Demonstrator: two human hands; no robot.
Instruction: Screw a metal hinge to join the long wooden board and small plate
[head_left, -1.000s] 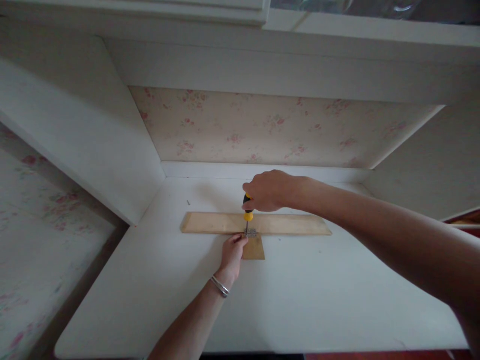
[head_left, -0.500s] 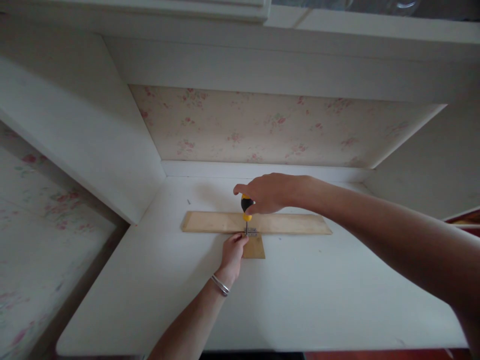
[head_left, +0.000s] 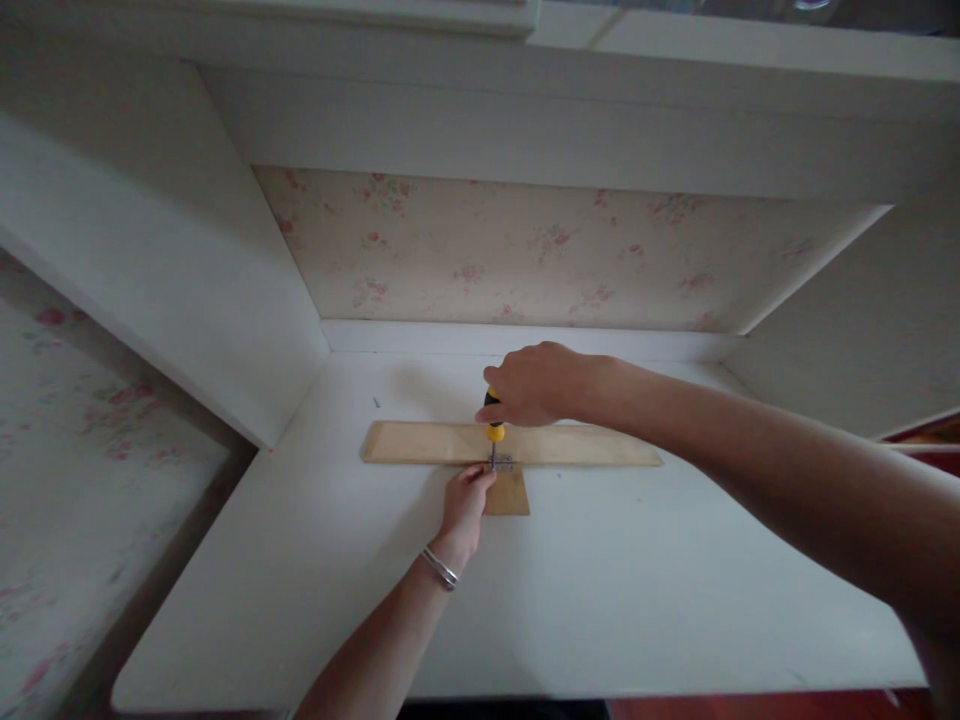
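1. Nearest me: I'm seeing the left forearm coming up from bottom centre, w/ a metal bracelet (head_left: pixel 439 570) at the wrist.
2. Left hand (head_left: pixel 463 505) is lying on the white table (head_left: pixel 637 590), fingertips curled and pinching at the base of the screwdriver shaft; whether they're clamping the screw itself I can't tell, too small.
3. Touching that hand on its right: the small wood piece (head_left: pixel 510 495), lying flat, butting the long strip's near edge.
4. Hinge (head_left: pixel 501 463) is sitting across the joint btwn the small piece and the strip, just beyond the left fingertips.
5. Screwdriver (head_left: pixel 495 430), yellow/black handle, is standing nearly upright, tip down on the hinge. So the tool's long axis is running vertical, at right angles to the wood.
6. Right hand (head_left: pixel 534 384) is coming in from the right side, wrapped shut over the handle top, sitting directly above the left hand. Both hands are stacked on one line; the left is nearer the hinge.
7. Long wood strip (head_left: pixel 585 446) is lying flat, long axis running left-right across my view, extending well past both hands each way.
8. Farther: a tiny dark speck (head_left: pixel 376 403), maybe a screw, is lying apart on the table, left of the strip.
9. Farthest: floral back panel (head_left: pixel 525 250) of the alcove.
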